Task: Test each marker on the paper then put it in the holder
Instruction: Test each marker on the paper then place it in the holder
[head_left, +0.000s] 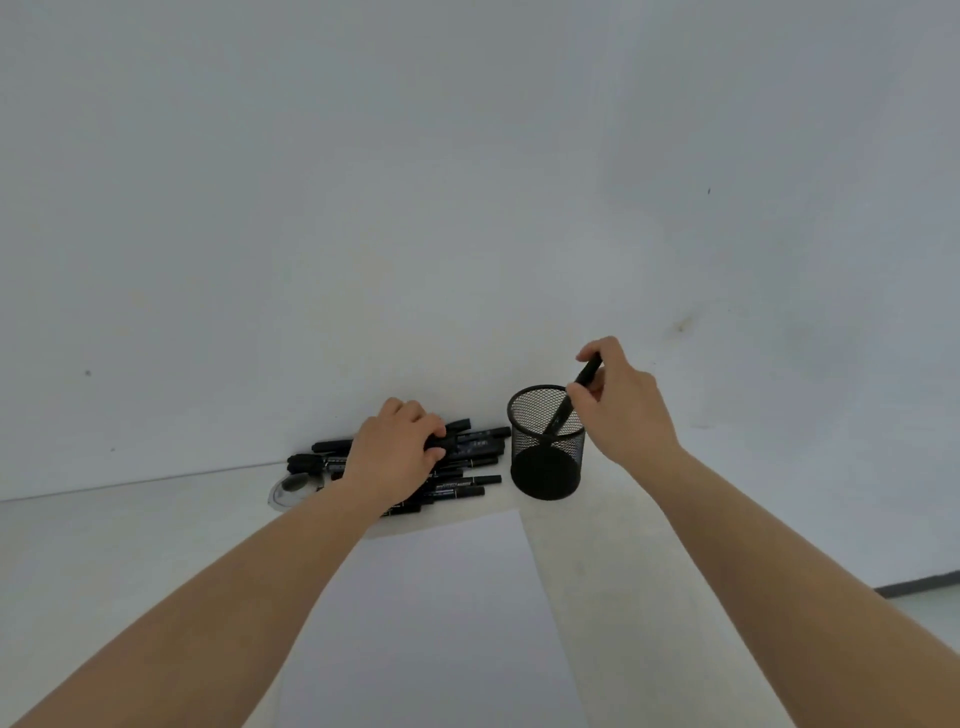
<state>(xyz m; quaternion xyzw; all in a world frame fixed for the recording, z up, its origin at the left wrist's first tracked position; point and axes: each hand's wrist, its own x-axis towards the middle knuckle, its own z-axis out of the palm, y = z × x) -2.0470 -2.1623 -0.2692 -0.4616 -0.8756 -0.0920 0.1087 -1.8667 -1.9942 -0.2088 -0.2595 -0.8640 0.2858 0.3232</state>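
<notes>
Head view showed the desk (130, 545) carrying the paper (436, 623) toward its near edge. At the far edge the mesh holder (545, 457) stood beside the marker pile (467, 467). My right hand (618, 400) pinched one marker (571, 400), its tip inside the holder's rim; my left hand (395, 452) curled around another marker (447, 441) on the pile. I judged a skewed drop could tip the holder.
</notes>
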